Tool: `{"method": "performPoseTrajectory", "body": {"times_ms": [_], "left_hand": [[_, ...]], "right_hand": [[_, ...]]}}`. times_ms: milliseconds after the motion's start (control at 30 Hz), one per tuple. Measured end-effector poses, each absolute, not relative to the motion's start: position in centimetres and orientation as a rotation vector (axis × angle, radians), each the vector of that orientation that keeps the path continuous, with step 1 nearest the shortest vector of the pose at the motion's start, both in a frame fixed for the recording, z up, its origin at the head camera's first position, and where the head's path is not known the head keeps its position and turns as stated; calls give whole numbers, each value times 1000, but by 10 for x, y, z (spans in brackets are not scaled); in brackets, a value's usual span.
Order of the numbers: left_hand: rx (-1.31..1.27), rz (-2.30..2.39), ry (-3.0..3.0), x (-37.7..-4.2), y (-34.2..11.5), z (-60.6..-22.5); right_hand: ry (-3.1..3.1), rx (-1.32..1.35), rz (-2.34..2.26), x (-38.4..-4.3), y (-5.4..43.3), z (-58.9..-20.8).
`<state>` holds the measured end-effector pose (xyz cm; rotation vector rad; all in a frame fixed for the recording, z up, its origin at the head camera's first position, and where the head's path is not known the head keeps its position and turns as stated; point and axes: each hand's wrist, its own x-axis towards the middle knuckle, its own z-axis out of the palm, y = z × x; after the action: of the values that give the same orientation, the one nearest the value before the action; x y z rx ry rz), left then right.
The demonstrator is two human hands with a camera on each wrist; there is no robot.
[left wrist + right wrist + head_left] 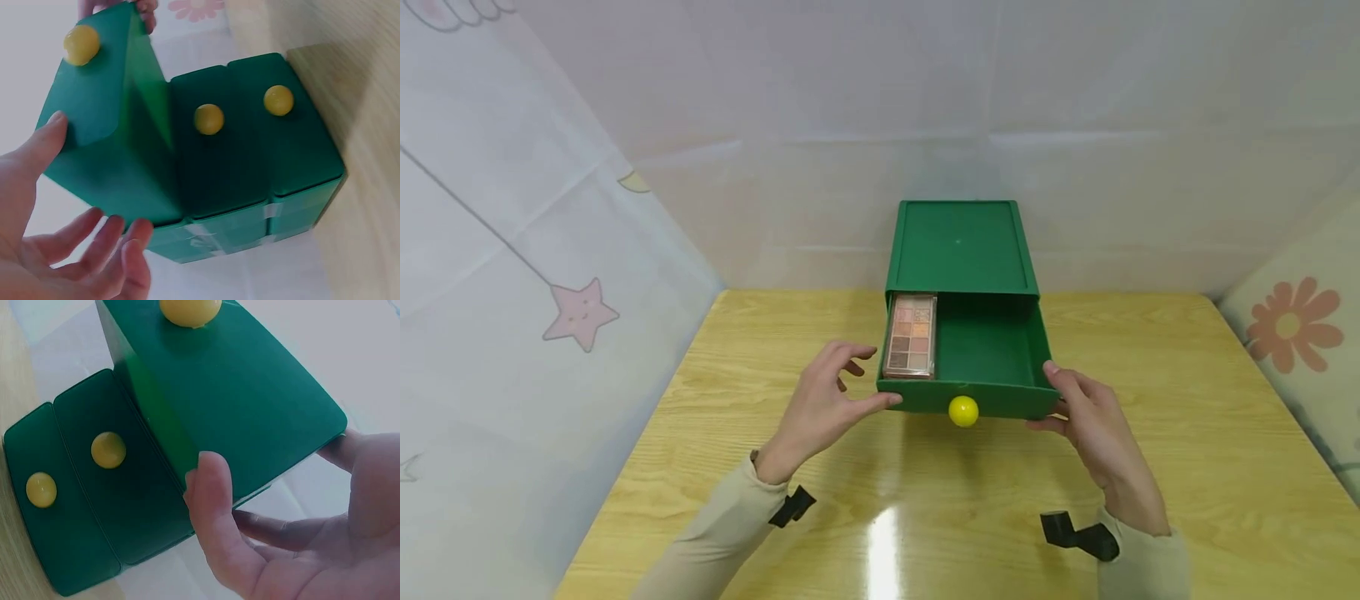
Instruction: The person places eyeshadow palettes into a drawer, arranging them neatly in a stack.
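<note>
A green drawer [992, 342] with a yellow round knob [963, 411] stands pulled out of the top of a green cabinet [958, 246]. Inside it, along the left wall, lies an eyeshadow palette [911, 336] with a clear lid. My left hand [820, 408] is at the drawer's left front corner, its thumb touching the front face while the other fingers spread loosely beside the side wall. At the right front corner, my right hand [1097, 425] grips the drawer, with one digit at the top rim and others at the side and underneath.
Two more drawers, with a middle knob [209, 119] and a lower knob [279, 100], sit closed beneath. The cabinet stands on a wooden table [745, 358] near its back edge. Printed cloth [850, 125] hangs behind and at both sides.
</note>
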<state>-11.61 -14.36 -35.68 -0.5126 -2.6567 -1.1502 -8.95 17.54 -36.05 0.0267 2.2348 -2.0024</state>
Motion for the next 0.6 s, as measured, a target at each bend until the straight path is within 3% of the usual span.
{"method": "performPoseTrajectory", "body": {"times_ms": [333, 600], "left_hand": [[-384, -1272, -2551, -134, -140, -371], [-388, -1330, -2505, -152, -134, -382]], "right_hand": [[2417, -251, -1922, -92, 181, -370], [2713, -199, -1833, -108, 179, -383]]}}
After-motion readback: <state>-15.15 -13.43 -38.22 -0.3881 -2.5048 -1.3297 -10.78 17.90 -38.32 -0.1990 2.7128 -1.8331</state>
